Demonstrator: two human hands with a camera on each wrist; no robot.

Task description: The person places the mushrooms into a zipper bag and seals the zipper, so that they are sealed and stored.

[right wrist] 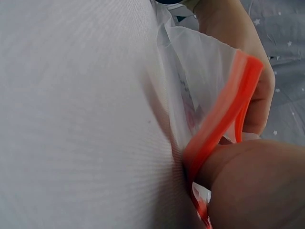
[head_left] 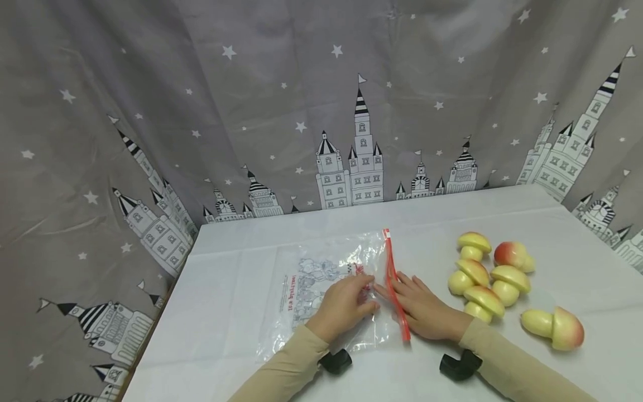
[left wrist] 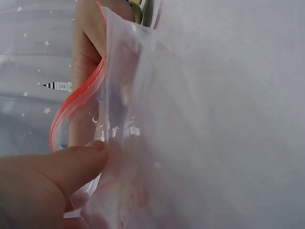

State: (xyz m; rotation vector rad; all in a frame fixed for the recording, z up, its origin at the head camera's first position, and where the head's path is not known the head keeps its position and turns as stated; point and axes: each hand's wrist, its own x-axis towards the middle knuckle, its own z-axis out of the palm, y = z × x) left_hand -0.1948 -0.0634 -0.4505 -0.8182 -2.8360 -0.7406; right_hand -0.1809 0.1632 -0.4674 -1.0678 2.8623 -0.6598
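A clear plastic zip bag with a red zip strip and printed drawings lies flat on the white table. My left hand pinches the plastic near the mouth; its thumb presses on the film in the left wrist view, the other fingers mostly hidden. My right hand rests at the mouth with fingers fairly straight, and the red strip crosses over part of them. The strip bows upward in both wrist views, and the right thumb passes behind it in the right wrist view.
Several yellow mushroom-shaped pieces with reddish caps, one of them a mushroom lying on its side, are right of my right hand. A grey curtain printed with castles and stars hangs behind the white table. Black wrist mounts sit under both wrists.
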